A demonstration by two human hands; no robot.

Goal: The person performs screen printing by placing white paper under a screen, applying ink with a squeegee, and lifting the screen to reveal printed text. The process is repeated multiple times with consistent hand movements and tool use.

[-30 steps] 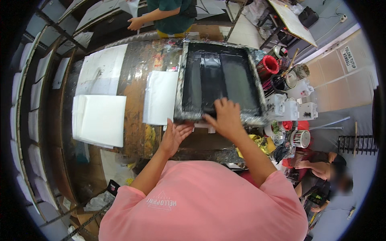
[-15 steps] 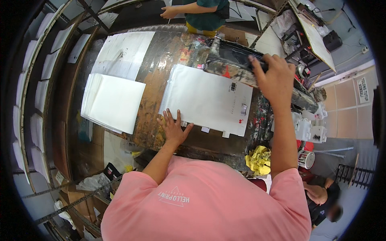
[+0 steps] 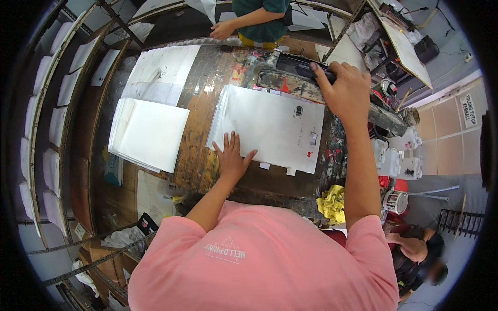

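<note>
While L hand [image 3: 232, 158] on white sheet [image 3: 270, 127]

White sheet [image 3: 267, 127] with small black and red marks, black frame [image 3: 298, 66] smeared with paint, brown worn table [image 3: 205, 98] with multicoloured paint stains, white stack [image 3: 148, 133], yellow rag [image 3: 332, 202], pink shirt [image 3: 264, 259], green shirt [image 3: 259, 13] at far side

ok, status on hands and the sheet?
Left hand flat on white sheet, open. Right hand gripping raised black screen frame. Sheet flat on the bench, uncovered.
</note>
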